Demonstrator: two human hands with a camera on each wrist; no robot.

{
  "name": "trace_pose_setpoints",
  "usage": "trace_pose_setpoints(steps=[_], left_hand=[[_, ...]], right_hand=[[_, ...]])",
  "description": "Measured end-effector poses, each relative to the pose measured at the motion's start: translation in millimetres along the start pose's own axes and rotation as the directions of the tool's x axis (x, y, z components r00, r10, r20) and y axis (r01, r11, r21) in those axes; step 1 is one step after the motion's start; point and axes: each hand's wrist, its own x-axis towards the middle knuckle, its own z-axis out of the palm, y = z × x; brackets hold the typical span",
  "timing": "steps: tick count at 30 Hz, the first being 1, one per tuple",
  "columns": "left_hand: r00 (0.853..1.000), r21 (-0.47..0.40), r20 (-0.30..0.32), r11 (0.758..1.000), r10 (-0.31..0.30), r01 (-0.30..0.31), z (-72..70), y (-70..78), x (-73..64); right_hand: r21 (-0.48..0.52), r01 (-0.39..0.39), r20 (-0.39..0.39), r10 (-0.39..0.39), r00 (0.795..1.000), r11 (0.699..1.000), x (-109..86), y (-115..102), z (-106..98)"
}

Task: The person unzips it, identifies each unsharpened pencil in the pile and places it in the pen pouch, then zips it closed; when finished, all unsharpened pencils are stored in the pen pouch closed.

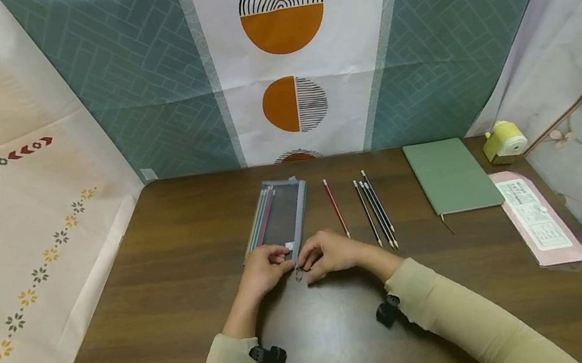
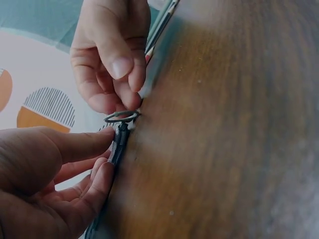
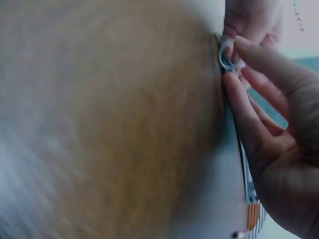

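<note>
A grey mesh pencil case (image 1: 289, 207) lies on the table, with several teal and pink pencils (image 1: 264, 213) along its left side. My left hand (image 1: 266, 268) pinches its near end by the zipper, between thumb and fingers. A metal ring (image 2: 122, 116) hangs at the zipper's end. My right hand (image 1: 332, 252) is beside that ring, thumb and forefinger parted, fingertips right at it. In the right wrist view, the ring (image 3: 227, 56) shows between the right thumb and forefinger.
Right of the case lie a red pencil (image 1: 336, 207) and several dark pencils (image 1: 377, 209) on the wooden table (image 1: 184, 298). Farther right are a green notebook (image 1: 451, 176), a yellow sharpener (image 1: 504, 143) and a pink packet (image 1: 542, 219). A patterned cloth (image 1: 301, 61) hangs behind.
</note>
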Motion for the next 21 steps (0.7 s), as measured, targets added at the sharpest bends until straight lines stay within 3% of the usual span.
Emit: trace_pose_setpoints(steps=[3,7,11,17,21], left_hand=[[1.0,-0.008,-0.004,1.0,-0.012,0.012,0.4,-0.7,-0.6],[1.0,-0.011,-0.018,1.0,-0.008,0.008,1.6,-2.6,-1.4],[1.0,-0.022,-0.015,1.0,0.006,-0.007,3.0,-4.4,-2.0],[0.999,-0.006,-0.022,0.999,0.034,-0.035,3.6,-5.5,-1.8],[0.998,0.007,-0.034,0.999,0.045,-0.045,3.4,-4.8,-0.3]], right_hand=[[-0.167,0.075,-0.016,-0.079,0.997,0.983,0.4,-2,7],[-0.328,0.182,0.022,-0.185,0.982,0.927,1.5,-5,15],[-0.343,0.213,0.034,-0.215,0.976,0.915,0.5,-4,17],[-0.297,0.146,-0.136,-0.193,0.972,0.944,-3.4,1,13],[-0.247,0.095,-0.192,-0.144,0.971,0.964,-4.1,2,9]])
